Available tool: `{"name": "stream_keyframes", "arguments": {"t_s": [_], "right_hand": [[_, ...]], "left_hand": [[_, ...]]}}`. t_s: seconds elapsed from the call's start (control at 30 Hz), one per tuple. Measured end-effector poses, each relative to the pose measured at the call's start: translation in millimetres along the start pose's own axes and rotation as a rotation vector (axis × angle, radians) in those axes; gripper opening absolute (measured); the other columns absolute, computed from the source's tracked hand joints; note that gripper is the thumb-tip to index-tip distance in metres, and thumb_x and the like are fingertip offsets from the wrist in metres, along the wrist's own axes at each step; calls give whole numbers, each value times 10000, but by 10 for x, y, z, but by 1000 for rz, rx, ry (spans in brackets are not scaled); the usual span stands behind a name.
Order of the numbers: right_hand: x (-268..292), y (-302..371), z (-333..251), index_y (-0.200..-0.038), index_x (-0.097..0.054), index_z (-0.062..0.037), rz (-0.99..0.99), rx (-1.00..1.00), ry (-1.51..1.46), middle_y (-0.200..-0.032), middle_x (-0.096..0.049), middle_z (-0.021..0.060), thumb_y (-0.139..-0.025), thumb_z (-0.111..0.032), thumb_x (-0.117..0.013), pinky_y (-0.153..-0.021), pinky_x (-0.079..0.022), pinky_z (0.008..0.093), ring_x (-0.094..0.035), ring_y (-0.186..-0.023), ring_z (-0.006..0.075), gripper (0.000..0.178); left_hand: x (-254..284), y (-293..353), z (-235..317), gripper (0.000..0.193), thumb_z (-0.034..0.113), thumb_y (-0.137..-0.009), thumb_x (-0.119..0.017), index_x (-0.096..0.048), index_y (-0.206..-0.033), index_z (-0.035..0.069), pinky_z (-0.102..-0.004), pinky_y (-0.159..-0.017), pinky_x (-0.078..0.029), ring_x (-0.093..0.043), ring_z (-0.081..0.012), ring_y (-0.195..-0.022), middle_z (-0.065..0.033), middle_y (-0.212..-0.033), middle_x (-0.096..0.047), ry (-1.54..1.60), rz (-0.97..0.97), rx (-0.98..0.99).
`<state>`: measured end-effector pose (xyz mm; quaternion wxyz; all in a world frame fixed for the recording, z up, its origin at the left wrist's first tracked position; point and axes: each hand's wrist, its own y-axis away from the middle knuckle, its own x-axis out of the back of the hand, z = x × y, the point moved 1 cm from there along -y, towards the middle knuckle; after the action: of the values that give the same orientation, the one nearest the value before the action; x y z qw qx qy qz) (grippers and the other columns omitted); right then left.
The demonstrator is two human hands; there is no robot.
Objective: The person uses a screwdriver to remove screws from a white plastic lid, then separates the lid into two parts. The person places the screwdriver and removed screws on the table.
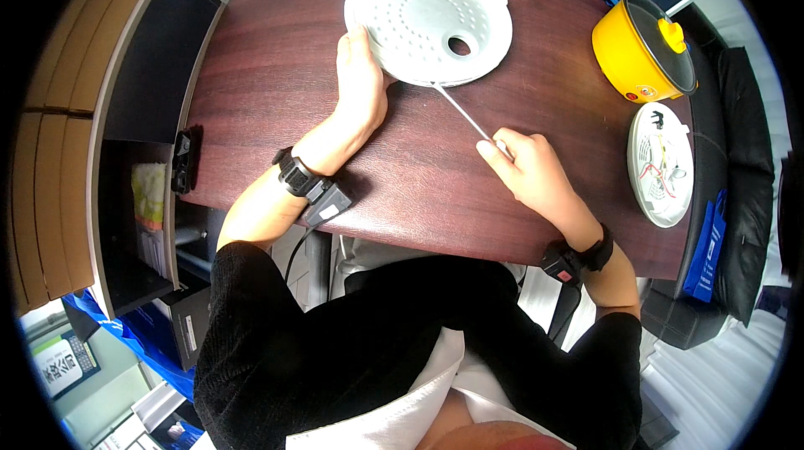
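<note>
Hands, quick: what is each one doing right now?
Left hand: open, resting against the rim of the white round cover.
Right hand: closed on a thin screwdriver, tip at the cover's edge.

Only one view is given. It is taken from a camera worn on the person's head, and the scene is looked at from above, almost straight down. The dark wooden table [276,56] is seen close below, and the person's black sleeves are seen at the bottom edge, very near the camera. The left hand [362,73] and the right hand [529,167] are found near the middle of the picture. Straight edges are bent toward the round rim, and the corners are left black. The floor and a shelf are caught at the left side. No second view is given, so nothing is shared.
</note>
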<state>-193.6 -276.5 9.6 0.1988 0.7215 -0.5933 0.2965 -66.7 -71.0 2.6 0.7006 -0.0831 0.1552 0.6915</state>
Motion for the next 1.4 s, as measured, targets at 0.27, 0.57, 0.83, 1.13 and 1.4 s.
{"name": "stream_keyframes", "arguments": {"t_s": [0.27, 0.57, 0.83, 1.13, 1.4], "right_hand": [[235, -87, -10, -696, -537, -31, -326, -344, -168, -526, -527, 59, -947, -301, -542, -408, -397, 278, -496, -385, 138, 369], [276, -33, -149, -759, -545, -23, -364, -555, -402, -518, -522, 39, -969, -352, -489, -384, -406, 256, -499, -379, 111, 395], [184, -18, -138, -712, -527, -18, -301, -506, -276, -514, -518, 48, -964, -353, -505, -385, -414, 267, -518, -388, 129, 420], [58, 31, -99, -717, -514, -2, -148, -366, -123, -499, -507, 89, -957, -373, -513, -403, -436, 286, -535, -395, 158, 442], [268, -65, 33, -696, -501, -54, -248, -474, -258, -505, -486, 14, -962, -353, -504, -384, -383, 239, -478, -380, 98, 401]], "left_hand": [[52, -54, -63, 482, 392, -1015, -301, -288, -1296, 2, -382, -810, -556, -588, -213, -1029, -162, -1165, -512, -7, -91, -64], [-3, -3, -140, 460, 419, -1014, -314, -310, -1285, 48, -260, -680, -510, -524, -124, -857, -93, -1077, -464, -104, -76, -222], [24, -28, -162, 457, 417, -1010, -316, -282, -1285, 54, -315, -720, -559, -566, -167, -941, -131, -1143, -457, -76, -107, -204], [48, -47, -222, 424, 361, -1009, -325, -227, -1288, 56, -369, -756, -577, -582, -227, -1023, -164, -1235, -427, 68, -100, -62], [20, 20, 26, 435, 309, -992, -362, -264, -1287, 5, -419, -865, -537, -550, -247, -1098, -179, -1232, -446, 46, -206, 33]]}}
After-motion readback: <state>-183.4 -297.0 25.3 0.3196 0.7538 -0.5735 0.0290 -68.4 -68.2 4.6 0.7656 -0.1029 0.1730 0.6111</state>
